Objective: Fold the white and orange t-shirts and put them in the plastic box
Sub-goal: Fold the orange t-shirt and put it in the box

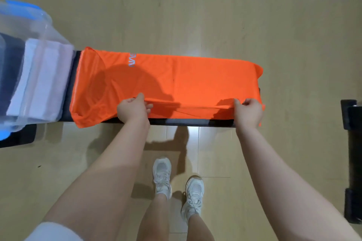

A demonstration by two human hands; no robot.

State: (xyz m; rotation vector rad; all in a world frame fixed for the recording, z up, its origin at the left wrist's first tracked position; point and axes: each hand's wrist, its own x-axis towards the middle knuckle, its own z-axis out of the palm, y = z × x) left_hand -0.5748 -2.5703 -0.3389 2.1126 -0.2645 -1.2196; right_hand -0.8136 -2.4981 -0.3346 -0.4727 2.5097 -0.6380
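Left hand pinches the near long edge of the orange t-shirt, toward the collar end; right hand pinches the same edge toward the hem end. Both are closed on cloth, lifting a shallow ridge. Shirt lies lengthwise on the narrow black desk, collar end nearest the plastic box. White t-shirt sits folded inside the box at the left end of the desk. Judgement: roughly half done. White shirt appears finished; orange shirt is at an early lengthwise fold. Remaining: complete that fold, fold it shorter, place it in the box.
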